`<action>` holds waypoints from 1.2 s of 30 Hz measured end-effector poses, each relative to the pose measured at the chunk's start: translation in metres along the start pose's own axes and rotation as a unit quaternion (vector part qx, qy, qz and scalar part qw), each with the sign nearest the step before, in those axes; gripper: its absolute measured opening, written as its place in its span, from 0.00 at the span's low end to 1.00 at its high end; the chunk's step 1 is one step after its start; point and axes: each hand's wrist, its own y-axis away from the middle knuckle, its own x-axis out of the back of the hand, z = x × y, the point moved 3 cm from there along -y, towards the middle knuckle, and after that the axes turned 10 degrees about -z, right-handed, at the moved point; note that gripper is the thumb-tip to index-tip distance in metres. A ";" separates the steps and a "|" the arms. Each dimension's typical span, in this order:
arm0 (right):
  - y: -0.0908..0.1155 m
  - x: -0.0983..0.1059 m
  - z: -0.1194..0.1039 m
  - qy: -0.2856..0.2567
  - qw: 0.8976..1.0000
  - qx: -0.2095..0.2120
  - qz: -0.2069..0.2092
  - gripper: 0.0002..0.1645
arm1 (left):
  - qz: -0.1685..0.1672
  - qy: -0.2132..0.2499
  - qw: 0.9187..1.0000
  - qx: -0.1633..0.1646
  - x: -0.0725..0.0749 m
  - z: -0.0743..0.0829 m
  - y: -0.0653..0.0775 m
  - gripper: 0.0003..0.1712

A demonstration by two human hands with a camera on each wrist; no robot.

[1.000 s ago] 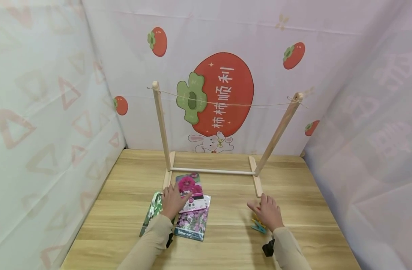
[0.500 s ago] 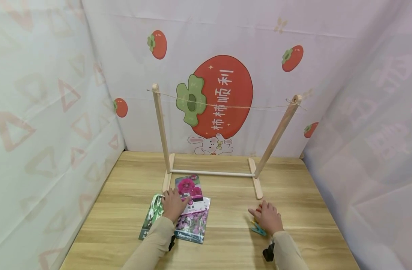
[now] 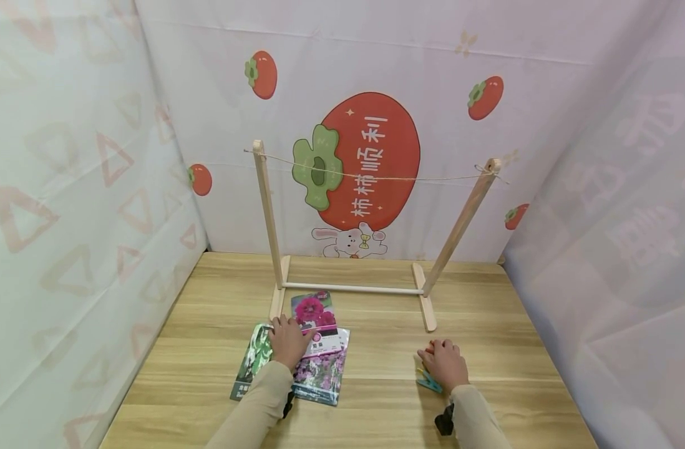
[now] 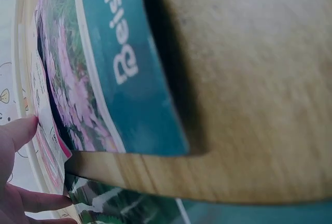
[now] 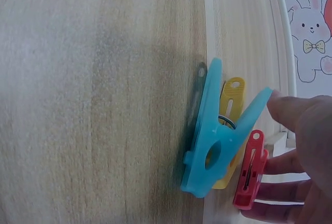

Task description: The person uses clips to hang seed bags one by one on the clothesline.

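Observation:
My left hand (image 3: pixel 289 342) rests on the flower seed packets, fingers spread. In the left wrist view its thumb touches the top packet, a magenta-flowered one (image 3: pixel 310 309). That packet overlaps a pink-flowered packet (image 3: pixel 322 377), and a green packet (image 3: pixel 251 362) lies to the left, one fingertip at its edge. My right hand (image 3: pixel 446 365) is low over a small group of clothespins. Its fingertips are right at a red clothespin (image 5: pixel 251 172), while the thumb is beside the handle of a blue clothespin (image 5: pixel 218 138). A yellow clothespin (image 5: pixel 232 97) lies behind the blue one.
A wooden frame stands behind the hands, with a left post (image 3: pixel 268 215), a right post (image 3: pixel 460 227) and a white crossbar (image 3: pixel 354 288). A thin string (image 3: pixel 395 179) runs between the post tops. Printed cloth surrounds the wooden table (image 3: pixel 376 430).
My right hand has moved down and slightly closer to the clothespins, its fingers drawing in near the red one. The left hand stays on the packets.

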 end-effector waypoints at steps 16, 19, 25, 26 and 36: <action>-0.009 0.000 -0.003 0.011 1.000 -0.006 0.015 0.21 | 0.054 0.033 0.998 0.021 0.001 0.002 -0.002 0.31; -0.011 0.002 -0.005 0.011 1.000 -0.005 0.020 0.20 | 0.060 0.037 0.997 0.023 0.002 0.003 -0.003 0.31; -0.012 0.003 -0.006 0.008 0.999 0.007 0.041 0.16 | 0.067 0.052 0.996 0.035 0.003 0.004 -0.005 0.33; -0.012 0.003 -0.006 0.008 0.999 0.011 0.045 0.15 | 0.068 0.056 0.995 0.041 0.003 0.004 -0.006 0.33; -0.020 -0.002 -0.001 0.001 1.000 0.001 0.031 0.14 | 0.068 0.137 0.985 0.079 0.006 -0.002 -0.012 0.27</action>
